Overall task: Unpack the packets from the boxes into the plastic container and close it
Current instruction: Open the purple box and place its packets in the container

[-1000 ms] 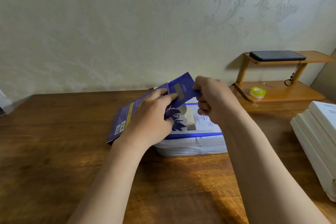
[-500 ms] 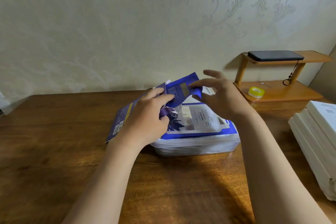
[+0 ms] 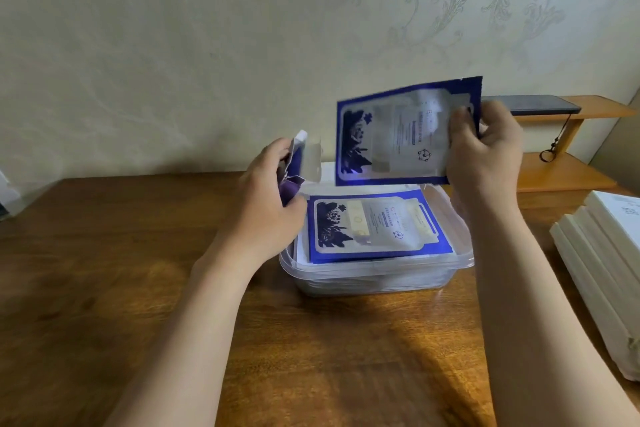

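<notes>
A clear plastic container (image 3: 377,276) stands open on the wooden table, with a stack of blue-and-silver packets (image 3: 377,230) lying flat inside. Above it my right hand (image 3: 485,152) pinches the right end of another blue-and-silver packet (image 3: 394,135), held in the air and facing me. To the left of the container my left hand (image 3: 266,204) grips the blue box (image 3: 298,163), seen end-on with its flaps open. No lid is in view.
White boxes (image 3: 602,274) are stacked along the table's right edge. A small wooden shelf (image 3: 561,170) stands at the back right with a dark phone (image 3: 533,105) on top. The wall runs close behind the container.
My right hand has drawn a packet out of the blue box and lifted it up and to the right. My left hand has turned the box end-on at the container's left.
</notes>
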Action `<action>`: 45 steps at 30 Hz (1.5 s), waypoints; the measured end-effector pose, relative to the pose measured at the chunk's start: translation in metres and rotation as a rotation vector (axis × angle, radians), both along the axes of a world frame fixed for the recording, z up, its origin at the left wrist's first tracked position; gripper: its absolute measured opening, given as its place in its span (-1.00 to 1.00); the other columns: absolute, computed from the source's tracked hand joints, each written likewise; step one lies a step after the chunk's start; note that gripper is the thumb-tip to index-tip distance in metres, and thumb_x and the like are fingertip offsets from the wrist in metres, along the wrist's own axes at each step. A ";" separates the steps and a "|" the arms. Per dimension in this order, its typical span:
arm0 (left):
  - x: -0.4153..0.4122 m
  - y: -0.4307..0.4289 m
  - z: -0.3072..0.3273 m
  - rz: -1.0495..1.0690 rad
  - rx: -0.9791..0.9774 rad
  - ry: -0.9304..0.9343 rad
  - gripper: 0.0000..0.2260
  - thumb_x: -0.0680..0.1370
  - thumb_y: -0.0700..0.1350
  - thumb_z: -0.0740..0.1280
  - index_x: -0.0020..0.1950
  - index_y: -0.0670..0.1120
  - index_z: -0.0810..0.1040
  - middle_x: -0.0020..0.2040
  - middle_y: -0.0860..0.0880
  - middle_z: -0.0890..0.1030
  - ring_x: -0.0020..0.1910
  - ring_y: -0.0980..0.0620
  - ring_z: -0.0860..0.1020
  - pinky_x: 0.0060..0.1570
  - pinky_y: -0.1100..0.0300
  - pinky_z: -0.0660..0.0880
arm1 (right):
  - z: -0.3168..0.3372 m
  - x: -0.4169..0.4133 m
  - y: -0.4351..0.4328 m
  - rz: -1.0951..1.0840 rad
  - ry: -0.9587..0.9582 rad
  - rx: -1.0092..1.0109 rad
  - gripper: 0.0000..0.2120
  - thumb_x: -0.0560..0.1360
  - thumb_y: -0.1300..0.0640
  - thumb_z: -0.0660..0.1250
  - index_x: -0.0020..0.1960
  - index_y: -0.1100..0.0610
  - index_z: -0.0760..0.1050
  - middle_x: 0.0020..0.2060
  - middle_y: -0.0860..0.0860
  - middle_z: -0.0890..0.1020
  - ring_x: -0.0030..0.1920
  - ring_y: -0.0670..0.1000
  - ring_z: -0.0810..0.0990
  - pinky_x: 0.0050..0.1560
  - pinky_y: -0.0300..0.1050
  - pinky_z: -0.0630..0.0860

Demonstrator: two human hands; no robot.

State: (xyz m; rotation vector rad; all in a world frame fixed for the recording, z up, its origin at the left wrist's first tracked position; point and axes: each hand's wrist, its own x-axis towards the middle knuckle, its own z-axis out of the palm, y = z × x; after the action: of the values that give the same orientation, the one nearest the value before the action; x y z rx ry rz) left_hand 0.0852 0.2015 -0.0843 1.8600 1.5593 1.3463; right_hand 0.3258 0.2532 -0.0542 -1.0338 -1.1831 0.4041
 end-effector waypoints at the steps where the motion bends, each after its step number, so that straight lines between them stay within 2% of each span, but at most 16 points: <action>1: 0.000 0.001 0.000 0.020 0.018 -0.026 -0.36 0.54 -0.36 0.35 0.56 0.04 0.30 0.20 0.37 0.38 0.12 0.41 0.49 -0.09 0.57 0.44 | -0.001 0.000 0.001 0.030 0.068 -0.083 -0.84 0.64 0.08 0.22 -0.08 0.12 0.44 -0.19 0.15 0.57 -0.21 0.29 0.62 -0.43 0.09 0.54; 4: -0.002 0.005 -0.001 0.083 0.052 -0.092 -0.36 0.52 -0.35 0.35 0.54 0.03 0.30 0.21 0.34 0.38 0.16 0.30 0.48 0.10 0.41 0.43 | -0.003 0.003 0.003 0.113 0.194 -0.391 -0.86 0.67 0.10 0.19 0.01 0.13 0.47 -0.26 0.10 0.58 -0.46 0.02 0.55 -0.56 -0.23 0.31; 8: -0.002 0.006 -0.001 0.093 0.066 -0.114 -0.38 0.52 -0.36 0.36 0.53 -0.01 0.31 0.22 0.24 0.36 0.00 0.62 0.40 -0.08 0.63 0.36 | -0.005 0.006 0.003 0.238 0.324 -0.579 -0.80 0.67 0.13 0.22 -0.12 0.09 0.45 -0.36 0.09 0.49 -0.60 -0.06 0.33 -0.57 -0.31 0.17; 11: -0.002 0.007 -0.002 0.100 0.072 -0.096 -0.38 0.53 -0.34 0.36 0.53 0.01 0.31 0.25 0.24 0.36 0.02 0.58 0.38 -0.08 0.65 0.34 | -0.005 0.002 0.000 0.266 0.317 -0.663 -0.78 0.66 0.15 0.24 -0.16 0.11 0.43 -0.36 0.11 0.45 -0.56 -0.04 0.29 -0.58 -0.31 0.17; 14: -0.002 0.008 -0.003 0.100 0.069 -0.099 -0.39 0.52 -0.35 0.35 0.53 0.00 0.32 0.24 0.23 0.37 -0.01 0.67 0.35 -0.10 0.69 0.31 | -0.004 -0.006 -0.003 0.171 0.011 -0.823 -0.81 0.66 0.14 0.24 -0.12 0.17 0.45 -0.29 0.14 0.52 -0.43 0.04 0.47 -0.58 -0.22 0.40; 16: -0.002 0.008 -0.003 0.100 0.067 -0.103 -0.39 0.52 -0.35 0.35 0.53 -0.01 0.32 0.22 0.23 0.38 -0.03 0.70 0.34 -0.10 0.70 0.30 | -0.007 -0.008 -0.002 0.096 -0.297 -0.937 -0.85 0.64 0.12 0.24 -0.02 0.20 0.48 -0.15 0.15 0.62 -0.22 0.12 0.64 -0.32 -0.03 0.65; 17: -0.002 0.008 -0.004 0.098 0.065 -0.104 -0.39 0.52 -0.35 0.35 0.53 -0.01 0.32 0.22 0.24 0.37 -0.03 0.70 0.34 -0.10 0.69 0.30 | -0.010 -0.007 -0.001 0.064 -0.443 -0.956 -0.86 0.63 0.12 0.25 -0.01 0.19 0.49 -0.11 0.15 0.64 -0.15 0.15 0.66 -0.15 0.05 0.69; 19: -0.002 0.007 -0.003 0.095 0.058 -0.108 -0.38 0.53 -0.34 0.35 0.53 0.01 0.30 0.24 0.24 0.37 -0.01 0.66 0.37 -0.07 0.65 0.33 | -0.013 -0.006 0.001 0.029 -0.621 -0.941 -0.89 0.60 0.14 0.25 -0.07 0.15 0.47 -0.13 0.12 0.64 -0.12 0.15 0.66 -0.06 0.09 0.67; 21: -0.002 0.007 -0.003 0.099 0.051 -0.102 -0.36 0.52 -0.34 0.36 0.54 0.03 0.28 0.28 0.22 0.36 0.09 0.52 0.42 0.03 0.56 0.34 | -0.015 -0.007 0.001 -0.007 -0.709 -0.942 -0.88 0.58 0.16 0.27 -0.12 0.13 0.42 -0.18 0.09 0.61 -0.16 0.11 0.62 -0.21 -0.03 0.60; 24: -0.003 0.008 -0.004 0.090 0.052 -0.102 -0.35 0.51 -0.35 0.36 0.54 0.03 0.28 0.30 0.20 0.37 0.29 0.11 0.50 0.28 0.18 0.48 | -0.015 -0.008 -0.002 -0.076 -0.760 -0.952 -0.91 0.54 0.14 0.32 -0.09 0.12 0.42 -0.17 0.07 0.59 -0.17 0.10 0.60 -0.28 -0.08 0.51; 26: -0.003 0.009 -0.005 0.079 0.057 -0.100 -0.35 0.50 -0.35 0.36 0.53 0.04 0.28 0.30 0.21 0.36 0.30 -0.04 0.53 0.33 -0.03 0.49 | -0.014 -0.009 -0.004 -0.121 -0.802 -0.932 -0.87 0.52 0.14 0.34 -0.16 0.11 0.41 -0.20 0.08 0.58 -0.23 0.09 0.57 -0.36 -0.11 0.42; 29: -0.004 0.009 -0.005 0.079 0.059 -0.093 -0.34 0.50 -0.34 0.36 0.54 0.04 0.27 0.35 0.17 0.37 0.31 -0.05 0.53 0.34 -0.07 0.49 | -0.010 -0.011 -0.010 -0.180 -0.902 -0.891 -0.86 0.48 0.17 0.33 -0.22 0.12 0.40 -0.24 0.07 0.54 -0.23 0.12 0.55 -0.31 -0.12 0.39; 33: -0.005 0.010 -0.006 0.081 0.059 -0.097 -0.34 0.50 -0.34 0.35 0.53 0.05 0.27 0.32 0.19 0.36 0.31 -0.05 0.53 0.34 -0.07 0.49 | -0.003 -0.016 -0.014 -0.229 -1.027 -0.768 -0.88 0.48 0.09 0.35 -0.07 0.11 0.47 -0.16 0.04 0.55 -0.12 0.16 0.54 -0.17 -0.06 0.42; 38: -0.004 0.010 -0.007 0.068 0.055 -0.086 -0.33 0.51 -0.35 0.36 0.54 0.05 0.26 0.40 0.14 0.38 0.35 -0.02 0.50 0.37 -0.06 0.47 | -0.013 -0.048 -0.016 0.199 -1.110 -0.587 -0.45 0.55 -0.21 0.33 0.46 -0.03 0.36 0.34 0.02 0.49 0.25 0.06 0.51 0.16 -0.03 0.47; 41: -0.004 0.011 -0.009 0.069 0.053 -0.071 -0.32 0.51 -0.34 0.37 0.54 0.08 0.25 0.49 0.06 0.38 0.34 -0.04 0.51 0.36 -0.08 0.47 | -0.028 -0.062 -0.013 0.307 -1.159 -0.598 -0.35 0.50 -0.35 0.27 0.50 -0.09 0.31 0.39 -0.01 0.46 0.29 0.08 0.49 0.28 0.10 0.47; 45: -0.002 0.012 -0.011 0.051 0.065 -0.075 -0.31 0.51 -0.36 0.37 0.55 0.07 0.24 0.39 0.15 0.39 0.27 -0.10 0.55 0.30 -0.08 0.53 | -0.039 -0.071 -0.012 0.321 -1.344 -0.601 -0.28 0.49 -0.47 0.12 0.54 -0.15 0.22 0.48 -0.02 0.35 0.46 0.15 0.31 0.46 0.28 0.20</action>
State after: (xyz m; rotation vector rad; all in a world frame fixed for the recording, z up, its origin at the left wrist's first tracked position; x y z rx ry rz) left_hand 0.0830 0.2134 -0.0948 1.7967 1.5524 1.4875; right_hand 0.2546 0.2415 -0.0930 -1.7231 -2.5441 0.2914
